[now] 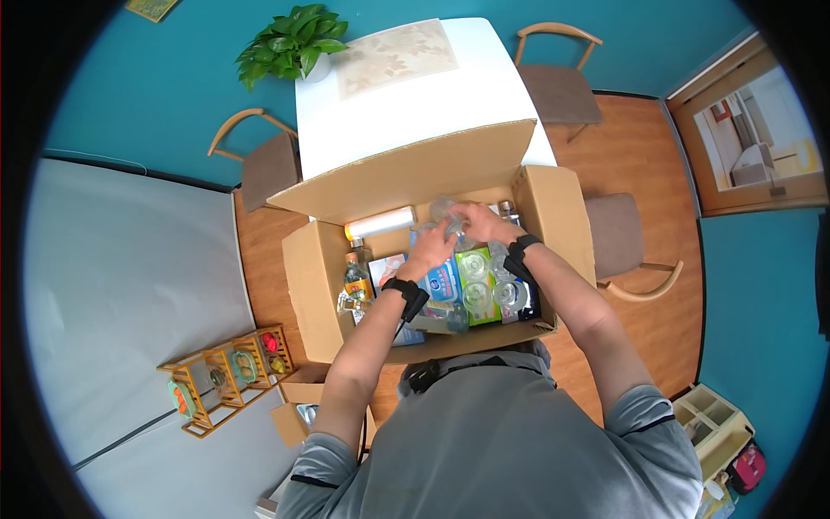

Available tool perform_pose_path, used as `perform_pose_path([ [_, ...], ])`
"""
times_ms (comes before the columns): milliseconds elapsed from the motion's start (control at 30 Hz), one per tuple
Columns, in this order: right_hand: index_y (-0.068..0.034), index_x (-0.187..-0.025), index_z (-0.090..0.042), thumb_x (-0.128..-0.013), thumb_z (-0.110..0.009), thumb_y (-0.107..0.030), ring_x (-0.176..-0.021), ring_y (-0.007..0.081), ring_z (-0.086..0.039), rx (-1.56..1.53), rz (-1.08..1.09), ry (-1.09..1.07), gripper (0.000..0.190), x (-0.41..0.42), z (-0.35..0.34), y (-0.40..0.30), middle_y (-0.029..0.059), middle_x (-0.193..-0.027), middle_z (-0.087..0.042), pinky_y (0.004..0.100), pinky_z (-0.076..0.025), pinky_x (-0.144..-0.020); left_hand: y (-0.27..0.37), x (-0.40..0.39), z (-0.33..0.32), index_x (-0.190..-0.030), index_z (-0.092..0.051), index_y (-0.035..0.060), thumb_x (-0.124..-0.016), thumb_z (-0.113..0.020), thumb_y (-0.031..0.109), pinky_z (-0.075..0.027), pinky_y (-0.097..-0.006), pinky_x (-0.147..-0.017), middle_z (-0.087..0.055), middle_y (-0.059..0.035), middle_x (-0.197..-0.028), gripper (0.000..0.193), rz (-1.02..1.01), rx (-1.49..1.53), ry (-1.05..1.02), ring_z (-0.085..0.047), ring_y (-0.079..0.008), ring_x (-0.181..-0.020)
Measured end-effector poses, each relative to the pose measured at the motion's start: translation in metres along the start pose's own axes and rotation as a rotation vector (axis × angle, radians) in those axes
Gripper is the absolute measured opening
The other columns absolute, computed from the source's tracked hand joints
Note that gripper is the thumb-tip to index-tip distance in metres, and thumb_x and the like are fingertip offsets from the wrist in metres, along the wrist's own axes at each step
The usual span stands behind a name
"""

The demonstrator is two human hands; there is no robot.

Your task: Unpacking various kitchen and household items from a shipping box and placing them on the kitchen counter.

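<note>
Both my hands are inside an open cardboard box point(551, 201) packed with household goods. My right hand point(483, 222) grips a clear glass point(442, 206) near the far side. Close beside it, my left hand point(429, 248) has its fingers on clear glassware, partly hidden by the hands. Several clear glasses point(477, 297) stand over a green package point(483, 318). A blue-and-white package point(442, 282) lies below my left hand. Along the left wall is a dark bottle with a yellow label point(356, 280). A wrapped roll point(381, 224) lies near the far wall.
The box's raised far flap point(415, 162) stands before a white table point(402, 123). A potted plant point(295, 45) and a patterned mat point(399, 57) are on the table. Chairs point(557, 91) stand around it. At lower left are a wooden rack point(227, 379) and a smaller carton point(288, 422).
</note>
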State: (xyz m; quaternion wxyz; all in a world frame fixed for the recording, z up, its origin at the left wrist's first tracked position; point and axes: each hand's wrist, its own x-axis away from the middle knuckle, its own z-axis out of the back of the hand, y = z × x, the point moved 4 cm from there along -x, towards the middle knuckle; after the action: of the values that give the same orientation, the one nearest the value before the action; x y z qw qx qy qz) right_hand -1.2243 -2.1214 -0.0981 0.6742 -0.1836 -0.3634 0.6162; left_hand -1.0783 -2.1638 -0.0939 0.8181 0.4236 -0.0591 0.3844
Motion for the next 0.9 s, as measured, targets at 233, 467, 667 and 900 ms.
perform_pose_path([
  [233,-0.008,-0.124,-0.057,-0.081,-0.066,-0.012,-0.101,0.0416,-0.062,0.074,0.002,0.239,0.045,0.059,0.039,-0.038,0.0225,-0.114,-0.063,0.0450,-0.052,-0.089,-0.003,-0.018,-0.016,-0.133,-0.052,0.0134,-0.082,-0.067,0.028,-0.053,-0.0483,-0.088,-0.069,-0.0233,-0.103,0.055,0.229,-0.250,-0.001,-0.067,-0.0405,-0.098],
  [467,-0.015,-0.132,-0.052,-0.085,-0.071,-0.033,-0.093,0.0425,-0.065,0.368,-0.211,0.116,0.054,0.167,-0.008,-0.085,0.0230,-0.126,-0.049,0.0495,-0.056,-0.076,-0.012,-0.021,-0.014,-0.127,-0.060,0.0160,-0.082,-0.067,0.021,-0.054,-0.0470,-0.088,-0.069,-0.0226,-0.105,0.045,0.216,-0.199,0.129,-0.066,-0.0394,-0.101],
  [667,-0.016,-0.135,-0.049,-0.086,-0.070,-0.027,-0.091,0.0389,-0.065,0.456,-0.352,0.192,0.055,0.168,-0.031,-0.085,0.0236,-0.124,-0.047,0.0459,-0.057,-0.073,-0.011,-0.012,-0.011,-0.123,-0.062,0.0151,-0.083,-0.064,0.016,-0.054,-0.0476,-0.087,-0.069,-0.0226,-0.104,0.040,0.176,-0.206,0.154,-0.066,-0.0391,-0.101],
  [900,-0.016,-0.138,-0.041,-0.085,-0.071,-0.020,-0.085,0.0426,-0.067,0.357,-0.489,0.265,0.061,0.166,-0.047,-0.076,0.0287,-0.135,-0.040,0.0482,-0.056,-0.075,-0.011,-0.011,-0.009,-0.120,-0.062,0.0129,-0.083,-0.060,0.011,-0.054,-0.0483,-0.085,-0.069,-0.0231,-0.100,0.038,0.125,-0.200,0.159,-0.067,-0.0399,-0.099],
])
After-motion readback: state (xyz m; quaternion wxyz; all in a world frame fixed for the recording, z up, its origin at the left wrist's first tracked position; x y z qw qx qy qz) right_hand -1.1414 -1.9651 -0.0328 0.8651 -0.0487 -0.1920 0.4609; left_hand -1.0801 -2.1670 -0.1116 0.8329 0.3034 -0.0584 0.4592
